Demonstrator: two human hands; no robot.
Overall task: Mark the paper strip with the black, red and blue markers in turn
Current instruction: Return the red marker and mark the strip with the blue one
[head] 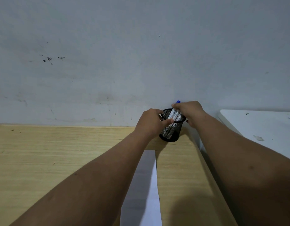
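A black mesh pen holder (pixel 169 134) stands at the back right of the wooden table, against the wall. White-barrelled markers (pixel 173 115) stick out of it; one shows a blue cap (pixel 178 101), the other caps are hidden by my fingers. My left hand (pixel 150 122) grips the holder's left rim, thumb across the front. My right hand (pixel 190 111) is closed around the markers' upper ends, above the cup. A long white paper strip (pixel 145 186) lies flat on the table between my forearms, running toward me. I see no marks on its visible part.
The light wooden table (pixel 59 160) ends at a right edge just past the holder. A white table (pixel 261 128) stands to the right, across a narrow gap. A stained grey wall (pixel 124 62) rises directly behind the table.
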